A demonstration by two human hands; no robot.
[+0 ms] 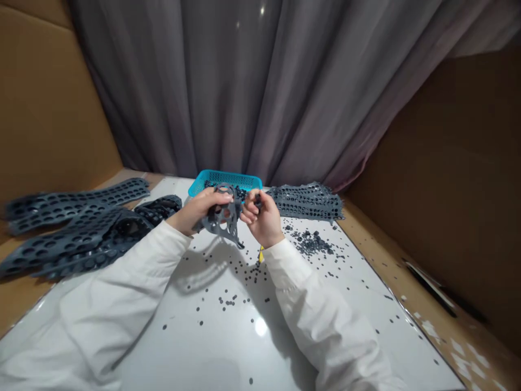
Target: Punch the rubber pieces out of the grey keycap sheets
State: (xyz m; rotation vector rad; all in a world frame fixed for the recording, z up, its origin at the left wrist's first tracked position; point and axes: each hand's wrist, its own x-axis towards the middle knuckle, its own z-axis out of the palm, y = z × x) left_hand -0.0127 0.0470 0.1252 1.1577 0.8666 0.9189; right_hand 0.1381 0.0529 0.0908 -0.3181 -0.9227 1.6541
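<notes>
My left hand (203,208) is closed on a grey perforated rubber sheet (228,225), which hangs bent below its fingers, above the white table. Just right of the sheet, my right hand (262,217) is closed, with a small dark piece (258,201) pinched between thumb and fingers. Behind both hands stands a blue basket (232,176) holding small dark pieces, partly hidden by the hands. A yellow object (261,254) lies near my right wrist, mostly covered by the sleeve.
Perforated grey sheets (81,233) are piled at the left, and more sheets (307,201) lie at the back right. A heap of small dark bits (313,243) sits below them. Dark discs are scattered over the white table (195,358). Cardboard walls and a grey curtain surround it.
</notes>
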